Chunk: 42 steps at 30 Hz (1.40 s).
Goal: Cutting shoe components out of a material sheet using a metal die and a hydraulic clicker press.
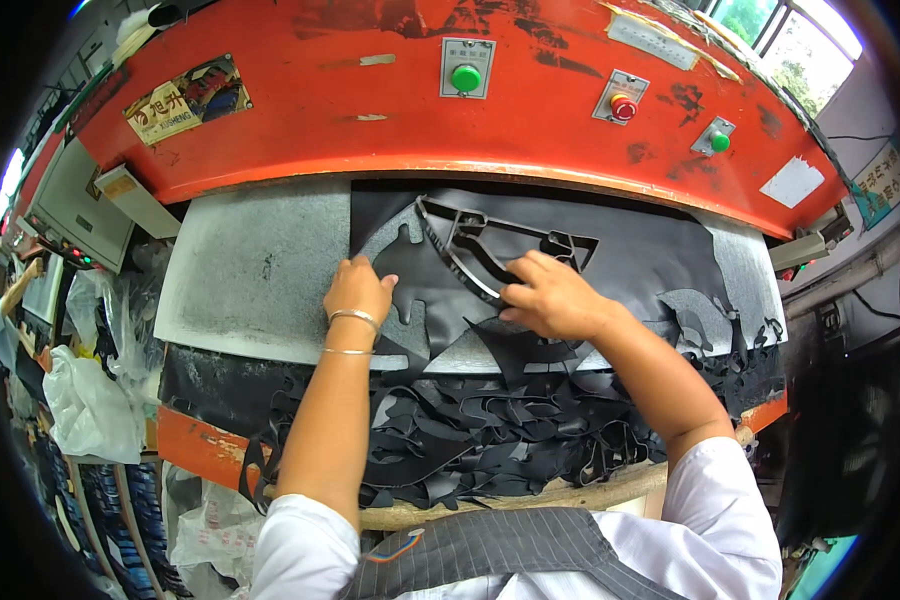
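Note:
A sheet of black, leather-like material (650, 240) lies on the pale cutting board, with shaped holes cut through its near part. At its left edge, my left hand (358, 298) has its fingers curled on the material, the thumb sticking out to the right. On top of the sheet sits a dark metal cutting die (454, 258), a hollow curved frame with cross braces. My right hand (550, 298) grips the near side of this die, and the fingers hide part of its rim.
Behind the board (255, 265) rises a red press beam (370, 120) with green buttons (466, 78) and a red one (623, 107). Tangled black offcuts (490, 425) hang along the near edge above a wooden bar (430, 516). Plastic bags (90, 400) are at left.

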Available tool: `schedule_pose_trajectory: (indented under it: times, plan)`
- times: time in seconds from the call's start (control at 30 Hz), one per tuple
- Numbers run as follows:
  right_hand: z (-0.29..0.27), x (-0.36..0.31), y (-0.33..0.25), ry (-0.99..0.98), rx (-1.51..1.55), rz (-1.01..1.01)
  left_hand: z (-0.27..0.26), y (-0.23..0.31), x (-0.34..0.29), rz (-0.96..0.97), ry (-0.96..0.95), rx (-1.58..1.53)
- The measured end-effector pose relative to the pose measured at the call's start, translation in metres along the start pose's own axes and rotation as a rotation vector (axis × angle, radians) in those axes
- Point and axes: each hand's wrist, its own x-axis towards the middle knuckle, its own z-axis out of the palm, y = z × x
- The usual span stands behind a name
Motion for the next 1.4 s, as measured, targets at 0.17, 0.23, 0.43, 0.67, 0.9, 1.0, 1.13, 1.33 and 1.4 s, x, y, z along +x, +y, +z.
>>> schedule_pose_trajectory:
  times: [0.17, 0.23, 0.43, 0.67, 0.9, 1.0, 1.13, 1.33, 1.4]
  plan:
    - [0.035, 0.010, -0.002, -0.046, -0.023, -0.051, 0.002, -0.005, 0.018, -0.129, -0.156, -0.085]
    - [0.046, 0.014, -0.001, -0.057, -0.018, -0.057, 0.000, -0.007, 0.020, -0.097, -0.170, -0.100]
    - [0.063, 0.018, 0.000, -0.091, -0.006, -0.010, 0.033, -0.017, 0.017, 0.173, 0.173, -0.273]
    - [0.050, -0.006, -0.002, 0.178, 0.006, 0.246, 0.060, -0.026, 0.026, 0.304, 0.278, -0.339]
    - [0.071, -0.041, 0.001, 0.294, 0.064, 0.813, 0.060, -0.026, 0.028, 0.325, 0.284, -0.352]
    - [0.077, -0.045, 0.003, 0.287, 0.080, 0.761, 0.057, -0.025, 0.030, 0.323, 0.276, -0.399]
    - [0.078, -0.047, 0.003, 0.306, 0.067, 0.732, 0.053, -0.024, 0.028, 0.331, 0.260, -0.467]
    - [0.080, -0.048, 0.000, 0.286, 0.065, 0.759, 0.050, -0.023, 0.026, 0.377, 0.278, -0.391]
    - [0.080, -0.048, 0.000, 0.278, 0.061, 0.768, 0.050, -0.024, 0.027, 0.371, 0.275, -0.404]
